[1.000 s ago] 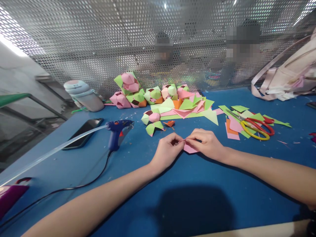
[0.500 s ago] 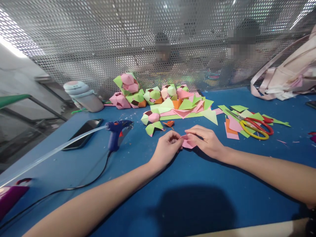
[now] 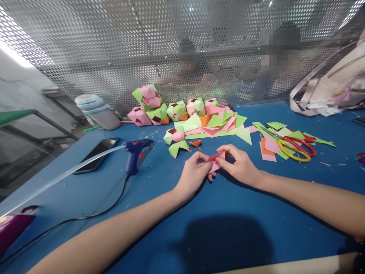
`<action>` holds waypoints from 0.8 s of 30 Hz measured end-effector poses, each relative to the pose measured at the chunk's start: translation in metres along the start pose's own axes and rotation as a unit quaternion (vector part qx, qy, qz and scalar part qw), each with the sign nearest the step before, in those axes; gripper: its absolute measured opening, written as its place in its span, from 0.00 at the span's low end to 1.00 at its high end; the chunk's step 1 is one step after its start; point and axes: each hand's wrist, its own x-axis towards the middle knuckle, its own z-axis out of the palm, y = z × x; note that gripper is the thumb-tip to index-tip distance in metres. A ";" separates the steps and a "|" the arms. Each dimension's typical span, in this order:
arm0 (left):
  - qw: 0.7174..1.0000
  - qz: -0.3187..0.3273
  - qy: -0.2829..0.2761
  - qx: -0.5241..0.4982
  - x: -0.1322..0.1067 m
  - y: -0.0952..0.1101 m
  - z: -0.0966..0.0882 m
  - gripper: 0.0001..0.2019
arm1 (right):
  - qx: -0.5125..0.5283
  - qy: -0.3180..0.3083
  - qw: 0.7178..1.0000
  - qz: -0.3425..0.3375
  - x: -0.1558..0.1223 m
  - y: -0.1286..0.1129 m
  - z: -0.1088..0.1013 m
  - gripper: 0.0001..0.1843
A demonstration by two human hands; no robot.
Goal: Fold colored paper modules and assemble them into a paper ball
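Both my hands meet over the blue table [image 3: 216,228] on a small folded pink paper piece [image 3: 216,160]. My left hand [image 3: 194,171] pinches its left side with thumb and fingers. My right hand [image 3: 238,163] grips its right side, fingertips curled over the top fold. The paper is lifted slightly off the table between them. Just beyond my hands lie a pink-and-green folded unit [image 3: 174,136] and a small orange scrap [image 3: 195,143].
A blue glue gun [image 3: 136,151] with a long clear glue stick lies at the left, beside a black phone [image 3: 96,154]. Folded paper shapes [image 3: 159,106] and cut paper [image 3: 216,123] sit further back. Red-and-yellow scissors [image 3: 296,147] lie right. Two people sit behind the perforated screen [image 3: 114,45].
The pink paper has been raised off the table and turned between my fingers. Both hands shifted slightly away from me.
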 end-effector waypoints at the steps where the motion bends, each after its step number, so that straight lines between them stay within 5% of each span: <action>1: 1.000 -0.001 0.003 -0.005 0.000 -0.001 0.000 0.07 | 0.012 -0.005 1.000 0.005 0.000 0.000 0.000 0.12; 12: 1.000 -0.007 0.018 -0.022 -0.003 0.002 0.004 0.07 | 0.013 -0.013 0.999 -0.051 -0.002 -0.004 0.000 0.13; 16: 0.999 0.006 0.020 -0.040 -0.001 -0.002 0.001 0.07 | 0.090 -0.041 0.995 0.000 -0.004 -0.008 -0.005 0.11; 24: 0.999 -0.001 0.007 -0.041 -0.001 0.000 0.003 0.08 | 0.044 0.023 0.999 0.007 -0.001 -0.008 0.004 0.05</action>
